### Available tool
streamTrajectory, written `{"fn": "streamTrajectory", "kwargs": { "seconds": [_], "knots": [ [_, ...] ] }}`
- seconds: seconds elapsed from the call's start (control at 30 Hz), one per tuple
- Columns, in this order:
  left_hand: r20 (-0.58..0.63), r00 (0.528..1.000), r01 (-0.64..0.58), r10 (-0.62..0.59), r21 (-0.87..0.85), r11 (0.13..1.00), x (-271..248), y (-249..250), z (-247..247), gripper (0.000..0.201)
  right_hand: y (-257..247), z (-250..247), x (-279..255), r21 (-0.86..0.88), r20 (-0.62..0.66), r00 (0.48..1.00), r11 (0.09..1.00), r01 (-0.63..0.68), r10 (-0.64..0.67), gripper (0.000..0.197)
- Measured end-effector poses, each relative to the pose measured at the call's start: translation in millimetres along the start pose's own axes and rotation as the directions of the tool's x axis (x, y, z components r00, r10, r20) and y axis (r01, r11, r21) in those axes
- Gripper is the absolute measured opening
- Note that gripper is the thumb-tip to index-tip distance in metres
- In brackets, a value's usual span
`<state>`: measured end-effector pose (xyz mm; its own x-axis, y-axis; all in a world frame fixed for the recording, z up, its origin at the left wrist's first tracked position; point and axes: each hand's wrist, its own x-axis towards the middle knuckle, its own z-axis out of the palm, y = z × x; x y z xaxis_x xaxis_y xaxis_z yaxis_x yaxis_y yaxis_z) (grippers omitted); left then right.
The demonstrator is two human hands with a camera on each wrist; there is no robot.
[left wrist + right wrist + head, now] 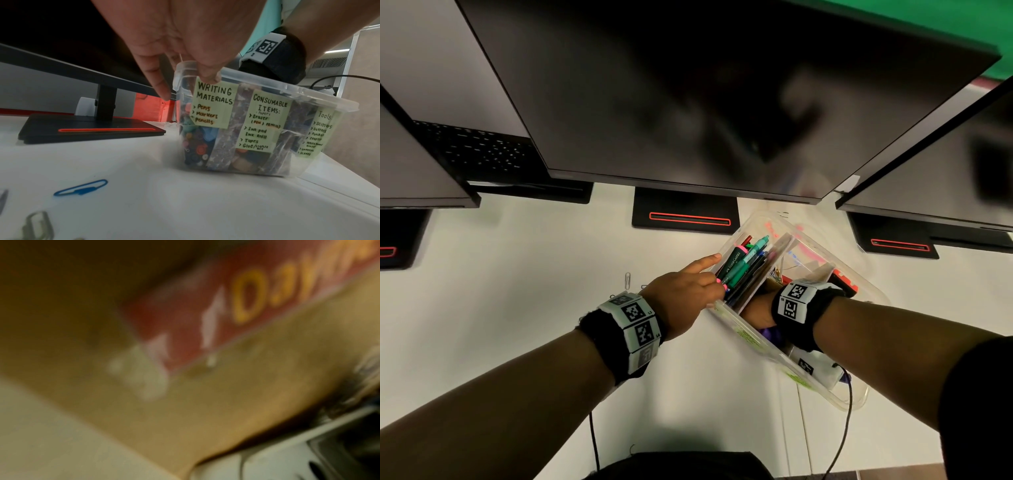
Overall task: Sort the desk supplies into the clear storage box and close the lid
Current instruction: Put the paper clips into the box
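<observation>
The clear storage box sits open on the white desk, right of centre. Its left compartment holds several pens and markers. My left hand grips the box's near-left corner rim, index finger stretched out along the side. Green labels on the box wall read writing materials, consumable items, tools. My right hand reaches down into the middle compartment, its fingers hidden. The blurred right wrist view shows a red packet against a cardboard divider.
Loose paper clips lie on the desk left of the box: a silver one, a blue one and a grey-green one. A large monitor overhangs the box, its black base just behind. More monitors flank it.
</observation>
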<state>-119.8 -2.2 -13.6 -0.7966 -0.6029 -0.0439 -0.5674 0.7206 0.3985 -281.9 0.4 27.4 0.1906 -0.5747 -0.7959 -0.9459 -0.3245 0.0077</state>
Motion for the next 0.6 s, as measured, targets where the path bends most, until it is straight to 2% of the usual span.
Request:
{"fn": "streamTrajectory", "kwargs": {
  "seconds": [0.07, 0.13, 0.2, 0.27, 0.37, 0.47, 0.53, 0.57, 0.6],
  "knots": [
    [0.000, 1.000, -0.013, 0.013, 0.031, 0.999, 0, 0, 0, 0.023, -2, -1, -2, 0.029, -0.016, 1.000, 0.999, 0.025, -0.024, 0.048],
    [-0.005, 1.000, -0.010, 0.010, 0.036, 0.999, 1, -1, 2, 0.023, -2, 0, -4, -0.007, -0.003, 1.000, 1.000, 0.007, -0.007, 0.049],
    [-0.032, 0.999, -0.026, 0.027, 0.033, 0.999, 0, -2, 4, 0.022, 1, 7, 0, -0.022, -0.062, 0.998, 1.000, -0.014, 0.012, 0.051],
    [-0.063, 0.997, -0.034, 0.035, 0.014, 0.999, -1, -2, 5, 0.020, 4, 14, 6, -0.012, -0.064, 0.997, 0.999, -0.049, 0.048, 0.053],
    [-0.112, 0.993, -0.039, 0.037, -0.013, 0.999, -2, -2, 5, 0.019, 6, 22, 11, 0.080, -0.132, 0.990, 0.996, -0.043, 0.053, 0.051],
    [-0.083, 0.996, -0.033, 0.032, -0.008, 0.999, -2, -2, 5, 0.022, 8, 23, 14, 0.012, -0.162, 0.986, 0.999, -0.048, 0.049, 0.050],
    [-0.095, 0.995, -0.039, 0.038, -0.015, 0.999, -2, -3, 6, 0.022, 5, 19, 15, 0.067, -0.148, 0.987, 0.997, -0.047, 0.057, 0.051],
    [-0.117, 0.992, -0.053, 0.050, -0.020, 0.998, -3, -3, 7, 0.021, -1, 18, 14, 0.161, -0.115, 0.992, 0.986, -0.041, 0.060, 0.050],
    [-0.154, 0.986, -0.071, 0.068, -0.017, 0.997, -3, -4, 9, 0.019, -7, 15, 11, 0.201, -0.132, 0.991, 0.979, 0.022, 0.005, 0.048]
  ]
}}
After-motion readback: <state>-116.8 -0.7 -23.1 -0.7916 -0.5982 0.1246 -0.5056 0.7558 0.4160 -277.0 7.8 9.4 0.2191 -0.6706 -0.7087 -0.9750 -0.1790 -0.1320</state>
